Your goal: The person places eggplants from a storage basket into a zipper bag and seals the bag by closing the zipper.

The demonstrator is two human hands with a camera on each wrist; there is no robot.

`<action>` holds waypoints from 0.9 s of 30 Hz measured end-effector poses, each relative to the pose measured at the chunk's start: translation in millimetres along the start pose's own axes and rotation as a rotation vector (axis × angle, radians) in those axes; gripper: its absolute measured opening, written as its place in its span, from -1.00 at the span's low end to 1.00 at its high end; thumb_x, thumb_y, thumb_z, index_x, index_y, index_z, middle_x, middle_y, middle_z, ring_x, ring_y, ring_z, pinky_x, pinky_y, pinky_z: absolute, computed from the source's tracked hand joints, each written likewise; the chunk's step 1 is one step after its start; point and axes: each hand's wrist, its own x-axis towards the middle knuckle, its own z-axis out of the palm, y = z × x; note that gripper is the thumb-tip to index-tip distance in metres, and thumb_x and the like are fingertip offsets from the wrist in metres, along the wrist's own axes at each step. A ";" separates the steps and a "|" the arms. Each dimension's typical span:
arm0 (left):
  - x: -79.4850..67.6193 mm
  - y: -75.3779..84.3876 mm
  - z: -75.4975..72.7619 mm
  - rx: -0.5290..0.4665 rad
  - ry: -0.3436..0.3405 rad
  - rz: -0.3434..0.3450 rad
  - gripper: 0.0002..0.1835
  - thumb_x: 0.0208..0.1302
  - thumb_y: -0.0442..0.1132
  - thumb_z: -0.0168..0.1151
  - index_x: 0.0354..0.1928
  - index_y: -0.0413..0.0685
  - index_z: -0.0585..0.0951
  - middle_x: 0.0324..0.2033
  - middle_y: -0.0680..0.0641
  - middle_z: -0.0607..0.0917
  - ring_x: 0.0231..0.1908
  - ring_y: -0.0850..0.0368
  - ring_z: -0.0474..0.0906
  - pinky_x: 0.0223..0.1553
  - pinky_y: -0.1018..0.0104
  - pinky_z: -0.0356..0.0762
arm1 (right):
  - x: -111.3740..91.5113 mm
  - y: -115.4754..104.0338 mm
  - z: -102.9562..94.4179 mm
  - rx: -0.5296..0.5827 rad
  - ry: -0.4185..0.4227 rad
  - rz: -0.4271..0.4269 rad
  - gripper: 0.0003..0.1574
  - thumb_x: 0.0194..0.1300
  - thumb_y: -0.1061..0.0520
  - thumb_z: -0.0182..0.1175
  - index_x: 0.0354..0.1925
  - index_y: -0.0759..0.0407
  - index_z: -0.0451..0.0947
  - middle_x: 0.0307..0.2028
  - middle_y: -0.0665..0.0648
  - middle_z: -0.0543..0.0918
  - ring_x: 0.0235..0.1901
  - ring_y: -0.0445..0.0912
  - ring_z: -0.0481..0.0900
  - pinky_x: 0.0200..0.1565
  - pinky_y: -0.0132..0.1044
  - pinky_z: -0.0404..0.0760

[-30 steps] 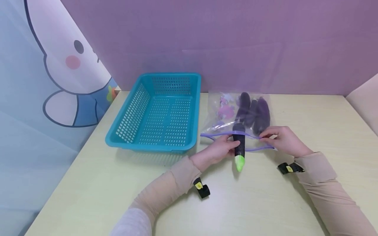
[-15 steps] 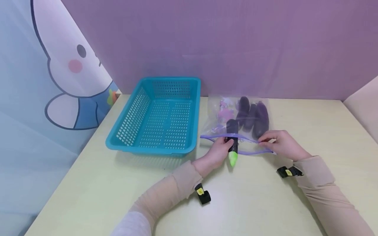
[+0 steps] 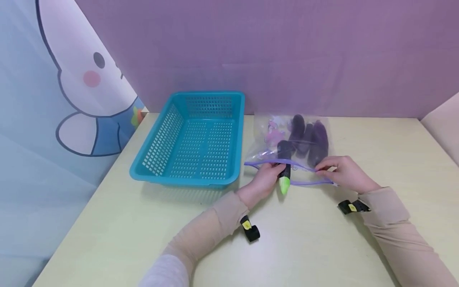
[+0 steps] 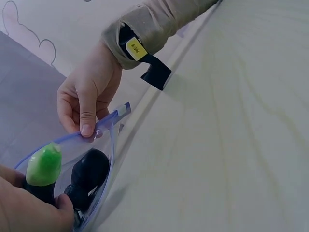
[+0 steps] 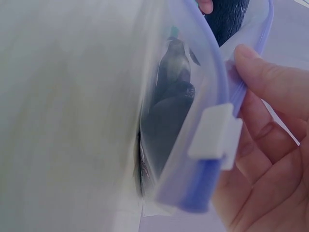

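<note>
My left hand (image 3: 263, 181) grips a dark eggplant (image 3: 285, 185) with a bright green end. The eggplant's dark end lies inside the mouth of a clear zip bag (image 3: 274, 137), and its green end points out toward me. Several more dark purple eggplants (image 3: 318, 139) lie inside the bag. With thumb and fingers, my right hand (image 3: 346, 173) pinches the upper purple edge of the mouth near its right end, so the mouth gapes. A white slider (image 5: 212, 133) sits at that end in the right wrist view. In the left wrist view, the left thumb is beside the eggplant's green end (image 4: 44, 164).
Left of the bag stands a blue-green plastic basket (image 3: 186, 182) with perforated walls and nothing in it. The pale table (image 3: 294, 247) ends at a purple backdrop (image 3: 279, 52). A blue cartoon cloth (image 3: 32, 191) hangs on the left.
My left hand has moved a little left and slid the eggplant farther into the bag; less of it sticks out. The right hand keeps its pinch on the bag's edge.
</note>
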 end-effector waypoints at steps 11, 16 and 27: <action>7.9 -4.7 7.4 -0.066 0.145 -0.037 -0.69 0.36 -0.38 0.02 -0.01 -0.54 0.50 -0.16 -0.26 0.64 -0.48 0.29 0.51 -0.27 0.45 0.57 | -1.1 -1.0 2.0 0.014 -0.005 -0.009 -0.84 0.05 0.40 0.32 -0.38 0.20 0.69 -0.41 0.10 0.71 -0.39 -0.47 0.50 -0.42 -0.50 0.55; 12.7 -1.1 16.4 -0.040 0.238 -0.054 -0.66 0.34 -0.24 0.13 -0.23 -0.51 0.60 -0.65 0.00 0.56 -0.67 0.26 0.48 -0.27 0.41 0.57 | -0.7 -1.0 1.2 -0.003 -0.002 -0.002 -0.83 0.04 0.40 0.32 -0.38 0.20 0.69 -0.40 0.09 0.71 -0.39 -0.48 0.49 -0.42 -0.48 0.56; 28.3 2.2 27.2 0.074 0.365 -0.071 -0.68 0.40 -0.25 0.00 0.14 -0.11 0.50 -0.18 -0.21 0.65 -0.68 0.25 0.29 -0.72 0.50 0.25 | 0.6 -1.9 -0.3 0.010 -0.006 0.014 -0.86 0.08 0.37 0.32 -0.36 0.19 0.70 -0.39 0.06 0.71 -0.39 -0.47 0.49 -0.43 -0.47 0.55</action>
